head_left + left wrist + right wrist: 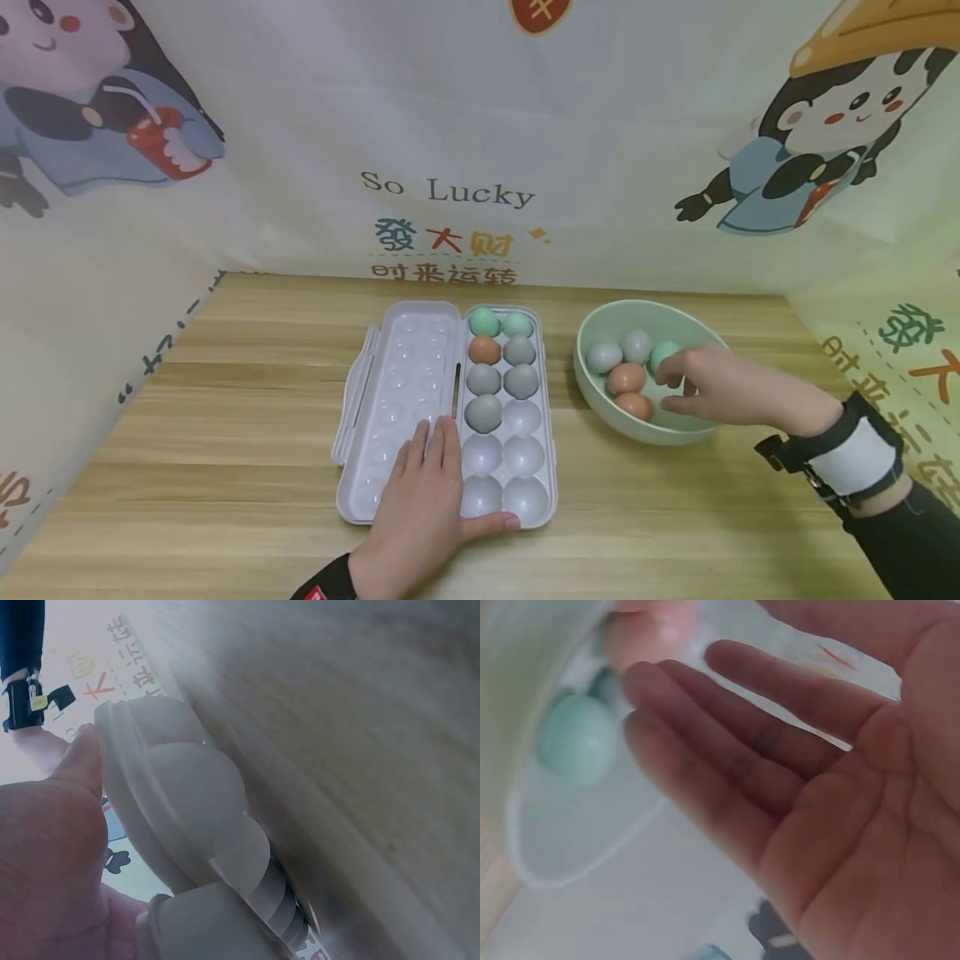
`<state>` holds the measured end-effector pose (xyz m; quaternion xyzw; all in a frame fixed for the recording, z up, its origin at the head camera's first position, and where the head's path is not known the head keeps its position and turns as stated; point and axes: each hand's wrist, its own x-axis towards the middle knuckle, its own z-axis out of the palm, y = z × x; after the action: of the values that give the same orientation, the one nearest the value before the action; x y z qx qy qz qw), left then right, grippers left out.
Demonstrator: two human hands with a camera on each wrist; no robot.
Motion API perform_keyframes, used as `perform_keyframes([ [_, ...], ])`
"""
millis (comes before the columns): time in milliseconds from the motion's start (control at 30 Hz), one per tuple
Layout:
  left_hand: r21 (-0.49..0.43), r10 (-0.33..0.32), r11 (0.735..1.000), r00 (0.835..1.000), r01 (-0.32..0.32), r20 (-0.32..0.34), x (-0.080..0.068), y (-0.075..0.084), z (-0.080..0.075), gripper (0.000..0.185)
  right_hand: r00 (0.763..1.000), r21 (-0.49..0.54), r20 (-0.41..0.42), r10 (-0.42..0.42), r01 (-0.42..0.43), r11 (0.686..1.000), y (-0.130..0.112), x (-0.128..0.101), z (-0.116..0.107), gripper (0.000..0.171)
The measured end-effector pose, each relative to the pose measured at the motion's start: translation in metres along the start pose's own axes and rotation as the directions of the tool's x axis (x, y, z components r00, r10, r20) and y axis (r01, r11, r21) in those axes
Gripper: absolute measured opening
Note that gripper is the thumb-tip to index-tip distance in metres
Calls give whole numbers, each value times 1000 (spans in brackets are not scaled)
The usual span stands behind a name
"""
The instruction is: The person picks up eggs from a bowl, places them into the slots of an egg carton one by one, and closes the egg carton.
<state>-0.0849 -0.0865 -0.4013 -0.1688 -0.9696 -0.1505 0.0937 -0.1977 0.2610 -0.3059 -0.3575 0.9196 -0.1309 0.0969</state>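
Note:
A plastic egg carton (525,456) lies unfolded on the table, its lid (408,358) to the left. Green, brown and grey eggs (483,381) fill the far cups; the nearer cups hold none. My left hand (422,492) rests over the near end, fingers straight on the lid and thumb along the tray's front edge (124,772). Over the right side of a pale green bowl (592,400), my right hand (712,383) reaches in with loosely bent fingers, holding nothing. Its fingertips are close to a green egg (577,741). Brown eggs (627,379) and pale grey eggs (604,357) lie beside it.
The wooden table (247,417) is bordered by a printed cloth backdrop (300,142) behind and on both sides. A clasp flap (356,396) sticks out from the lid's left edge. The bowl stands right of the carton, a narrow strip of table between them.

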Motion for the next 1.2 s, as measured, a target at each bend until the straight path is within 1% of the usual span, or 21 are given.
perform_keyframes([
  [133, 2, -3, 1000, 1000, 3, 6, 0, -1, -1, 126, 997, -29, 71, -40, 42, 999, 10, 7, -3, 10],
  [267, 3, -8, 1000, 1000, 8, 15, 1, -2, -2, 127, 995, -46, 94, -24, 29, 999, 16, 12, -4, 10],
  [400, 7, -5, 1000, 1000, 5, 11, 2, -3, -2, 126, 995, -18, 90, 31, -30, 999, 20, 17, -4, 14],
  [533, 11, -2, 1000, 1000, 2, 3, 1, -3, -2, 126, 984, 81, 131, 124, -135, 988, 24, 21, -3, 19],
  [667, 13, -11, 1000, 1000, 11, 0, 0, -4, -4, 126, 957, 190, 205, 207, -246, 950, 23, 26, -1, 22],
  [800, 12, -19, 1000, 1000, 19, 1, -2, -5, -4, 127, 931, 274, 261, 254, -324, 906, 16, 32, 3, 29],
  [833, 9, -20, 1000, 1000, 20, 3, -2, -5, -4, 127, 925, 295, 276, 260, -339, 893, 14, 33, 4, 30],
  [933, 2, -26, 1000, 1000, 26, 12, -3, -4, -3, 127, 899, 374, 341, 275, -398, 837, 12, 36, 8, 32],
  [1067, -11, -29, 1000, 999, 30, 20, -2, -3, -2, 128, 869, 436, 406, 282, -455, 776, 12, 37, 10, 33],
  [1200, -31, -30, 999, 999, 31, 28, -2, -1, -2, 127, 850, 462, 433, 301, -496, 735, 13, 38, 12, 31],
])
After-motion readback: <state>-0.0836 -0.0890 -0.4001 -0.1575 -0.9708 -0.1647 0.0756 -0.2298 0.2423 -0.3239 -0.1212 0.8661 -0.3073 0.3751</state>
